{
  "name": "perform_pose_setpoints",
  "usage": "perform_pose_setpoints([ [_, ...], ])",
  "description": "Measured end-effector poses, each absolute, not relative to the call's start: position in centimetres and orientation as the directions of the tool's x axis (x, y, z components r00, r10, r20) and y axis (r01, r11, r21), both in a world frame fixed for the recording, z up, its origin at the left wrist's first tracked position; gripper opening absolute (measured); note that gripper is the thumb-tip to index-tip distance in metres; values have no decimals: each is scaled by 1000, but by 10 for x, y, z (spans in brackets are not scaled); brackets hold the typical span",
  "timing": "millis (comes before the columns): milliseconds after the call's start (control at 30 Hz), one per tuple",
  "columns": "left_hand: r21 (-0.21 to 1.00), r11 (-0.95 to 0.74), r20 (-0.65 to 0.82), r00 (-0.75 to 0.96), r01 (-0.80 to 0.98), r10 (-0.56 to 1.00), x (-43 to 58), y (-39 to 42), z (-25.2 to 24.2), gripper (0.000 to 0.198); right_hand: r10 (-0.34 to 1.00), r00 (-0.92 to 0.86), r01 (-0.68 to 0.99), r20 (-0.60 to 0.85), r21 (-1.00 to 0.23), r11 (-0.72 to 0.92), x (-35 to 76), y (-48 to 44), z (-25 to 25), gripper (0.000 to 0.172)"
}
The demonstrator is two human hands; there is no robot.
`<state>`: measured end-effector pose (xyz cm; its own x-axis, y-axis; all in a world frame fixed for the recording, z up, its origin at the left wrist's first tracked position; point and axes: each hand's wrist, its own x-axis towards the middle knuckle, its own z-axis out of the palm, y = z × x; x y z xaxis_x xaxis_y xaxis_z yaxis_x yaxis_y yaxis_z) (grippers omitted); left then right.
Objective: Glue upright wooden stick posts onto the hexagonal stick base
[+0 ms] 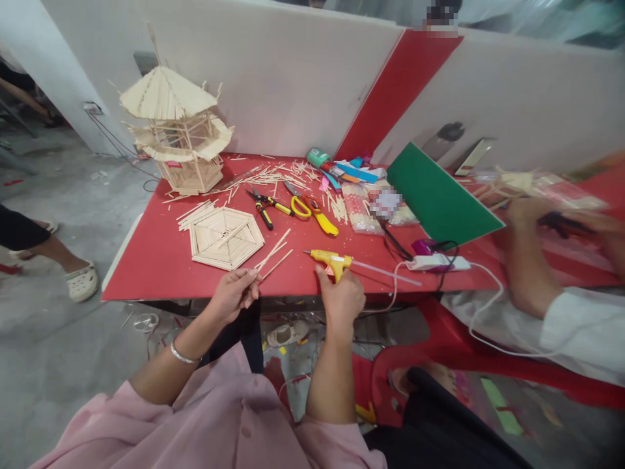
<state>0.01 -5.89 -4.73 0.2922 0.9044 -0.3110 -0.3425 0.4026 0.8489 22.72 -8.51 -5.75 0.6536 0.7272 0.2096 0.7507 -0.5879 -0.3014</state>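
yellow glue gun (334,259): one (held sticks (270,255): three)

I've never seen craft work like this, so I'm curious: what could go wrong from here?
If hot, the nozzle of the yellow glue gun in the right hand might burn the left hand, which holds thin wooden sticks close by. A drip of glue could mark the red tabletop. The glue stick jutting from the gun's back ends near the power strip, so the two might bump.
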Motion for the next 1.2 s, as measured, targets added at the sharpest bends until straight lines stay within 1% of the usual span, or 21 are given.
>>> perform_pose_setpoints([
  [67, 849, 385, -311, 248, -361, 917, 1, -58, -53, 43, 719, 641, 767, 269, -259, -587, 222, -85, -53, 58],
  [133, 850, 365, -303, 215, -380, 928, 1, -57, -57, 43, 748, 605, 793, 273, -291, -536, 209, -83, -48, 46],
  [200, 851, 344, -289, 194, -396, 937, 2, -56, -60, 44, 842, 513, 828, 165, -355, -435, 189, -76, -42, 36],
  [233, 852, 337, -283, 187, -402, 941, 3, -55, -60, 44, 885, 455, 845, 94, -359, -397, 178, -72, -39, 35],
  [333, 851, 326, -275, 179, -412, 945, 4, -54, -61, 45, 923, 377, 889, -81, -247, -385, 151, -55, -29, 38],
  [400, 851, 321, -270, 179, -415, 946, 4, -53, -62, 46, 919, 348, 911, -183, -167, -378, 144, -46, -22, 34],
  [467, 855, 306, -255, 174, -418, 951, 5, -52, -63, 47, 917, 323, 929, -236, -108, -355, 145, -39, -17, 31],
  [533, 861, 283, -237, 160, -423, 958, 6, -52, -65, 46, 921, 313, 936, -233, -88, -341, 152, -38, -17, 31],
  [567, 862, 274, -230, 153, -426, 961, 6, -52, -65, 46, 925, 313, 933, -214, -114, -342, 157, -39, -18, 29],
  [600, 863, 269, -227, 148, -428, 963, 7, -51, -65, 46, 932, 308, 922, -192, -182, -342, 161, -40, -19, 26],
  [633, 863, 267, -225, 148, -429, 963, 8, -52, -65, 45, 939, 299, 890, -172, -304, -340, 166, -43, -21, 23],
  [667, 863, 266, -222, 151, -428, 963, 9, -52, -65, 45, 944, 288, 818, -159, -472, -329, 169, -46, -23, 20],
  [700, 865, 267, -220, 156, -425, 963, 10, -52, -64, 45, 949, 273, 692, -156, -654, -306, 171, -50, -25, 18],
  [733, 868, 268, -218, 163, -418, 962, 11, -53, -63, 45, 952, 260, 520, -159, -808, -277, 172, -54, -26, 19],
  [767, 871, 269, -217, 170, -411, 961, 13, -54, -62, 45, 953, 256, 334, -163, -910, -246, 172, -57, -26, 24],
  [800, 874, 272, -217, 177, -404, 960, 14, -55, -61, 45, 950, 265, 178, -162, -961, -214, 171, -61, -25, 30],
  [833, 875, 276, -219, 185, -397, 958, 16, -56, -59, 45, 947, 282, 75, -156, -980, -184, 169, -64, -24, 35],
  [867, 876, 281, -221, 193, -392, 956, 18, -57, -58, 45, 944, 302, 28, -137, -988, -152, 167, -67, -21, 38],
  [900, 877, 285, -222, 200, -387, 954, 19, -58, -56, 45, 941, 320, 19, -109, -992, -121, 165, -69, -19, 39],
  [1000, 889, 286, -217, 222, -358, 951, 23, -61, -52, 45, 940, 339, 66, -40, -996, -67, 162, -72, -11, 36],
  [1200, 905, 288, -212, 256, -314, 943, 26, -64, -47, 47, 943, 331, 47, -17, -998, -35, 167, -73, -13, 35],
])
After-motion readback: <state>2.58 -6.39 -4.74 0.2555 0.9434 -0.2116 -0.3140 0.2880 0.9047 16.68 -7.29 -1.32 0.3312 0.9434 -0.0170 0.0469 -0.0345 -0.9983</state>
